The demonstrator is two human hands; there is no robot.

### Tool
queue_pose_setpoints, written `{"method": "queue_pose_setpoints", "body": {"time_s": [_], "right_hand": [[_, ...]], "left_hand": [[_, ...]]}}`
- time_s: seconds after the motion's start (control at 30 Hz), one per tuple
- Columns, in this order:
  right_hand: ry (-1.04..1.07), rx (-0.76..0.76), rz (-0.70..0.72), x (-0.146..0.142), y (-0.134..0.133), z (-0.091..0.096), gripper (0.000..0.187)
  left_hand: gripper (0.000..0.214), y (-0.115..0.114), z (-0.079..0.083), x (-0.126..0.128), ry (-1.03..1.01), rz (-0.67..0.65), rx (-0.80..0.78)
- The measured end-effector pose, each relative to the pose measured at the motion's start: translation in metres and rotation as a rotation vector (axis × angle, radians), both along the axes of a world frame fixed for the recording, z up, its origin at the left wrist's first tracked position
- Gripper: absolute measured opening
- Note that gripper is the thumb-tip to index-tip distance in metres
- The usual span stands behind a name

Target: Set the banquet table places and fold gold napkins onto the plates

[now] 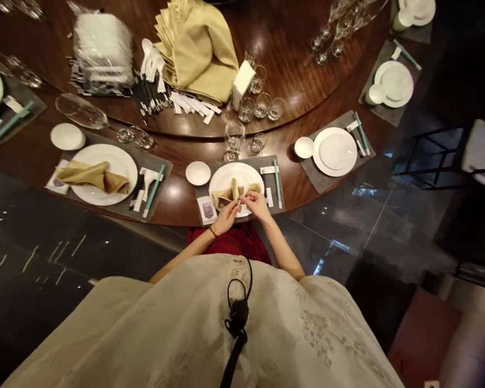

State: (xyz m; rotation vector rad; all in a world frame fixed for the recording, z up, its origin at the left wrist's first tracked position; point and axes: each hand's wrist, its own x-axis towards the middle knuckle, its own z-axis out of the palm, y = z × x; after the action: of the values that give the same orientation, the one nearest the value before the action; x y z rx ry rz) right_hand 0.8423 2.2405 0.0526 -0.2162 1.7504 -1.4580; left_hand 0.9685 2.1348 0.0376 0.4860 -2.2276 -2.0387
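Both hands meet over the near edge of a white plate point(220, 173) at the middle place setting. My left hand point(227, 215) is closed in a pinch, with a red band at its wrist. My right hand point(255, 203) pinches from the other side, fingertips almost touching the left ones. Between them is a small thin white thing point(239, 203); its kind is too small to tell. A gold cloth napkin point(225, 195), folded and standing up in part, lies on the plate just beyond the fingers, which hide some of it.
Left of the plate are a white bowl point(198, 173) and a printed white packet point(207, 210); green chopsticks point(278, 186) lie right. Glasses point(235, 134) stand behind. The turntable point(295, 70) carries stacked gold napkins point(204, 43), white spoons point(147, 56) and a wrapped white stack point(103, 46).
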Motion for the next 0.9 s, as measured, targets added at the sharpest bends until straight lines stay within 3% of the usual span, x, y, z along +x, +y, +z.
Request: {"method": "queue_pose_setpoints", "body": {"time_s": [0.13, 0.2, 0.27, 0.37, 0.47, 0.6, 0.73, 0.9], "right_hand": [[0.108, 0.142, -0.091, -0.031, 0.082, -0.011, 0.045], [0.277, 0.307, -0.084, -0.058, 0.1, -0.024, 0.04], [0.452, 0.513, -0.004, -0.086, 0.1, -0.039, 0.032], [0.599, 0.765, 0.165, -0.116, 0.079, -0.059, 0.022], [0.615, 0.872, 0.29, -0.132, 0.054, -0.07, 0.024], [0.579, 0.944, 0.369, -0.142, 0.042, -0.078, 0.032], [0.541, 0.963, 0.457, -0.15, 0.049, -0.086, 0.036], [0.587, 0.873, 0.58, -0.161, 0.061, -0.095, 0.034]], "left_hand": [[0.045, 0.086, 0.0, -0.004, -0.004, 0.189, 0.054], [0.046, 0.112, 0.002, -0.003, 0.001, 0.232, 0.092], [0.044, 0.126, 0.008, -0.004, 0.012, 0.23, 0.092], [0.044, 0.131, 0.023, -0.009, 0.037, 0.272, 0.044], [0.05, 0.129, 0.033, -0.017, 0.046, 0.394, -0.002], [0.053, 0.12, 0.034, -0.028, 0.037, 0.532, -0.072], [0.05, 0.109, 0.032, -0.05, 0.041, 0.634, -0.122], [0.048, 0.115, 0.031, -0.091, 0.03, 0.601, -0.05]]}}
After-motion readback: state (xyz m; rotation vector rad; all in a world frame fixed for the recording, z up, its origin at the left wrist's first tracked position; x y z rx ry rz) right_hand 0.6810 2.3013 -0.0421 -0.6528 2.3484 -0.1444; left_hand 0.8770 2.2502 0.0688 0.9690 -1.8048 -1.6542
